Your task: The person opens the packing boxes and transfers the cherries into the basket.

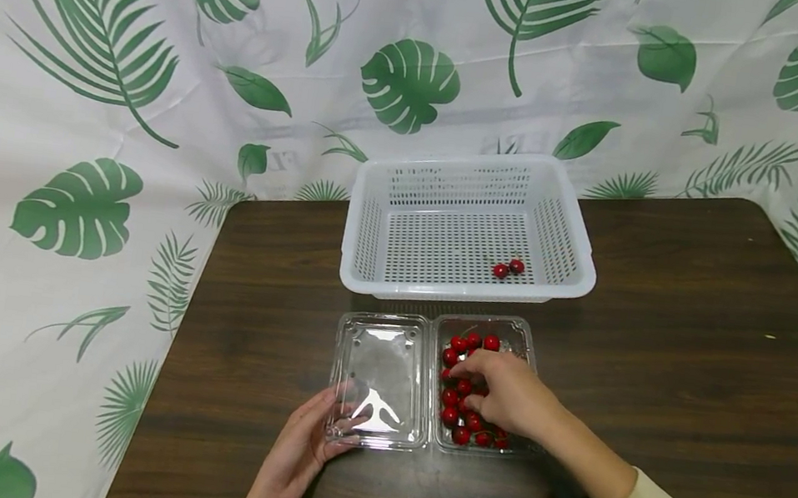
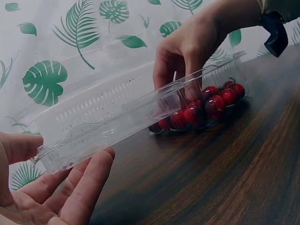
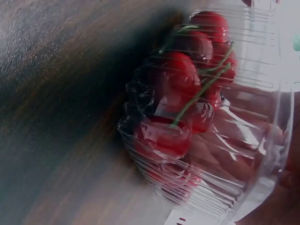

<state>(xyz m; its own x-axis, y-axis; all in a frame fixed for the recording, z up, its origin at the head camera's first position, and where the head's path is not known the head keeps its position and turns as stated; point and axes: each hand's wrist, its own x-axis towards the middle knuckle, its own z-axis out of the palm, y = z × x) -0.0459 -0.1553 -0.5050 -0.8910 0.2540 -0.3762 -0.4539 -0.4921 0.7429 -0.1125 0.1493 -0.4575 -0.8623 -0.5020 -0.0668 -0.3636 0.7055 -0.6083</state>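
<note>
A clear plastic clamshell box lies unfolded on the table. Its lid half (image 1: 385,378) is on the left, and several red cherries (image 1: 461,435) fill the right half (image 1: 526,333). My left hand (image 1: 301,442) grips the lid's outer left edge, thumb above and fingers beneath, as the left wrist view shows. My right hand (image 1: 512,392) reaches down into the cherry half, fingertips among the cherries, thumb and forefinger apart. In the right wrist view, cherries (image 3: 178,75) with green stems (image 3: 201,96) show through the ribbed wall; the fingers are only dimly visible behind the plastic.
Behind the box stands a white perforated basket (image 1: 465,293) with two cherries (image 1: 508,268) at its right front. The dark wooden table (image 1: 668,335) extends to both sides. A white cloth with green leaves (image 1: 314,86) hangs behind it.
</note>
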